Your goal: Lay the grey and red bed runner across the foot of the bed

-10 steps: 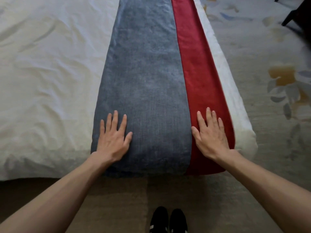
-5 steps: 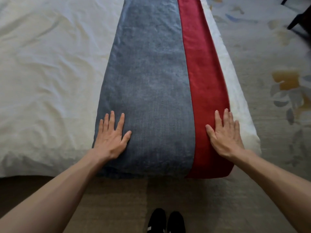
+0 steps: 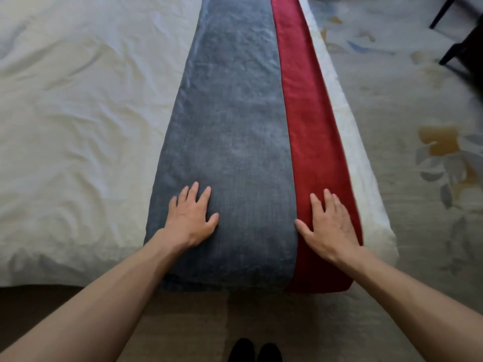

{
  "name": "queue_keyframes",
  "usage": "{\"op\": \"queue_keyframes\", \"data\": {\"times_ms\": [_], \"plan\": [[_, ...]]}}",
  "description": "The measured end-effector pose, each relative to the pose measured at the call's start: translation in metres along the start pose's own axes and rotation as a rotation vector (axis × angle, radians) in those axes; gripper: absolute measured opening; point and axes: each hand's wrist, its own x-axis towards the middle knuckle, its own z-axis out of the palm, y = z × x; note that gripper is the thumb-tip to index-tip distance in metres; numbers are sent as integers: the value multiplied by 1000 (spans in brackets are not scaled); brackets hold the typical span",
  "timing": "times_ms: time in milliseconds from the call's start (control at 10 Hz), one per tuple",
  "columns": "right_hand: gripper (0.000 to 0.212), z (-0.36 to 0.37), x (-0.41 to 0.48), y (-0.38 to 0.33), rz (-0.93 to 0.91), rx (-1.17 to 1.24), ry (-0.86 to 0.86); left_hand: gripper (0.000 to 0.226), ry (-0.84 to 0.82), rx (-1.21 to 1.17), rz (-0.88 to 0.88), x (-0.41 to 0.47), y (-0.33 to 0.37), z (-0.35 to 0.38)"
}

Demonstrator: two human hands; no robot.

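Note:
The bed runner point(image 3: 230, 121) lies flat along the edge of the white bed point(image 3: 78, 113), running away from me. It has a wide grey band and a narrow red band on its right side. Its near end hangs over the bed's side in front of me. My left hand point(image 3: 190, 218) rests flat with straight fingers on the grey band near the runner's left edge. Flat on the red band lies my right hand point(image 3: 329, 226), its thumb at the seam between red and grey.
A strip of white duvet point(image 3: 366, 178) shows right of the runner at the bed's corner. Patterned carpet point(image 3: 418, 113) covers the floor to the right. Dark chair legs point(image 3: 460, 43) stand at the top right. My black shoes point(image 3: 254, 351) are at the bottom.
My right hand slid from the runner's right edge back toward the seam. My left hand shifted a little to the right on the grey band. The view moved slightly.

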Motion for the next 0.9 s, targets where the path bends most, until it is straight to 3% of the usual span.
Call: {"op": "queue_keyframes", "data": {"times_ms": [300,400,600,900], "plan": [[81,-39,2,-15,20,13,-301,75,-391,-158,10,10,6,-35],[81,-42,3,-15,17,4,-322,75,-376,-170,1,11,4,-31],[53,-51,6,-20,-5,-22,-219,67,-182,-73,35,5,8,-39],[58,-124,29,-73,-118,-89,-147,61,58,-73,-4,-1,-43,-145]]}}
